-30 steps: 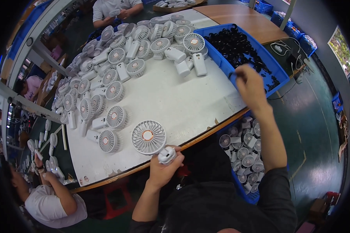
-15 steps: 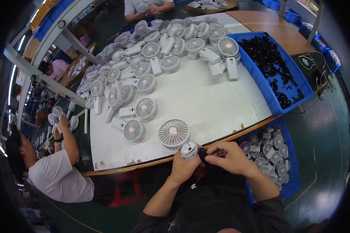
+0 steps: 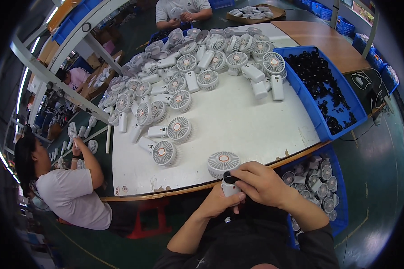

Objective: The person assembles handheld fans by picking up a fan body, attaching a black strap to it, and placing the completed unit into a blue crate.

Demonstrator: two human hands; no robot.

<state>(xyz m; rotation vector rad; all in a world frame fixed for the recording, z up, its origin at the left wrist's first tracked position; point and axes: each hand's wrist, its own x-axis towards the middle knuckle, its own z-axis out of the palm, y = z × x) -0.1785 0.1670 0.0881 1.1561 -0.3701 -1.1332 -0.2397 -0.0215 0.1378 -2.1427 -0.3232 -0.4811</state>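
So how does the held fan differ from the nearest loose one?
Held fan: in the left hand, handle toward the person; loose fan: lying on the table, handle toward the far left.
Held fan: black piece at its handle end, right hand on it; loose fan: none visible.
Both: whitish, round grille, orange-ringed centre.

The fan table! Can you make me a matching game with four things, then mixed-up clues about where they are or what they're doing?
Things:
1. left hand
2. small black parts
3. right hand
4. red stool

Clues:
A. gripping a black piece
B. low down, past the table's near edge
C. wrapped around a white fan handle
D. spread inside the blue tray

Pairs: 1-C, 2-D, 3-A, 4-B
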